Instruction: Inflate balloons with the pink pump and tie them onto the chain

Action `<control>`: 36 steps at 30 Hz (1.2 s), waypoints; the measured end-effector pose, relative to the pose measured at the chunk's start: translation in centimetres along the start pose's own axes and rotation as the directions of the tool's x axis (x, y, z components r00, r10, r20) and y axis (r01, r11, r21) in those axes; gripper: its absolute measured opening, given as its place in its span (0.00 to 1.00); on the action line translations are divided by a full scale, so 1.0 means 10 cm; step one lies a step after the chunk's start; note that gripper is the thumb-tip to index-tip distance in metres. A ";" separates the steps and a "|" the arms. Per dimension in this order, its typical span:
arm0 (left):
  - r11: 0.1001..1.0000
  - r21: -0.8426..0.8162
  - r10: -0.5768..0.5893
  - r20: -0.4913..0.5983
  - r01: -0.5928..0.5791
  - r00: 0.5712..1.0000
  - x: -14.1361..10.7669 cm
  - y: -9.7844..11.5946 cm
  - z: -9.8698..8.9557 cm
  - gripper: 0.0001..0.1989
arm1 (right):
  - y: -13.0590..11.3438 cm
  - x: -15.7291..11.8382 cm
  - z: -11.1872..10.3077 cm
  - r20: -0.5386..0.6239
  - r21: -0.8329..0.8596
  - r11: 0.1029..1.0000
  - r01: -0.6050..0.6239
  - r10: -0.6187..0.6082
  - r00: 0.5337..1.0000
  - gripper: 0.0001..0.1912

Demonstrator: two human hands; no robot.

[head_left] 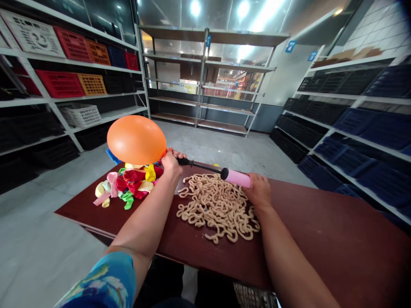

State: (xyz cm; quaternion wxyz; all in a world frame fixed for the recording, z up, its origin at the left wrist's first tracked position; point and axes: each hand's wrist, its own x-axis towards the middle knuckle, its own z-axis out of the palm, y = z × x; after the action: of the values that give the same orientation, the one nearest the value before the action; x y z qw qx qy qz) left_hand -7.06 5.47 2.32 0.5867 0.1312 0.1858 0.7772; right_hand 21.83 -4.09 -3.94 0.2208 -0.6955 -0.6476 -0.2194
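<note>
An inflated orange balloon [136, 139] sits at the left end of a hand pump [236, 177] with a pink barrel and a black rod. My left hand [172, 161] is closed around the balloon's neck and the pump's black end. The pink barrel's far end is gripped by my right hand [258, 190]. Below the pump, a heap of beige curly strands [218, 207] lies on the dark red table [308, 231]. Uninflated balloons [130, 182] in red, green, yellow, pink and cream lie in a pile under the orange one.
Shelves with crates [61, 83] stand on the left, and more shelves with dark crates [369, 124] on the right. A metal rack [202, 77] stands across the back. A blue object [112, 156] shows behind the table's left part.
</note>
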 end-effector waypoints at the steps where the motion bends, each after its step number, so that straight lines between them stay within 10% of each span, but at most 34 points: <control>1: 1.000 -0.010 0.003 -0.003 -0.003 1.000 0.01 0.02 -0.01 0.06 | 0.02 0.00 0.01 -0.004 -0.006 1.000 -0.006 0.006 1.000 0.15; 15: 0.996 0.045 -0.087 0.109 0.082 0.990 -0.45 -0.41 0.15 0.08 | -0.46 -0.03 -0.08 0.017 0.069 0.986 0.149 -0.150 0.988 0.16; 28: 0.999 0.017 0.035 0.022 -0.035 0.999 -0.01 -0.02 -0.02 0.05 | 0.05 -0.02 0.02 0.026 0.031 0.999 -0.008 0.007 1.000 0.16; 36: 0.999 0.012 -0.046 0.037 0.045 0.998 -0.25 -0.29 0.04 0.07 | -0.27 -0.03 -0.07 0.015 0.033 0.993 0.114 -0.115 0.993 0.15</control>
State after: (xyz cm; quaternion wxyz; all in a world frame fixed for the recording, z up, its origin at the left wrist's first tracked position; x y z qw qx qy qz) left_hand -3.67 3.86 1.40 0.6068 0.1445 0.1820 0.7601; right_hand 19.11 -4.60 -3.49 0.2132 -0.6554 -0.6917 -0.2154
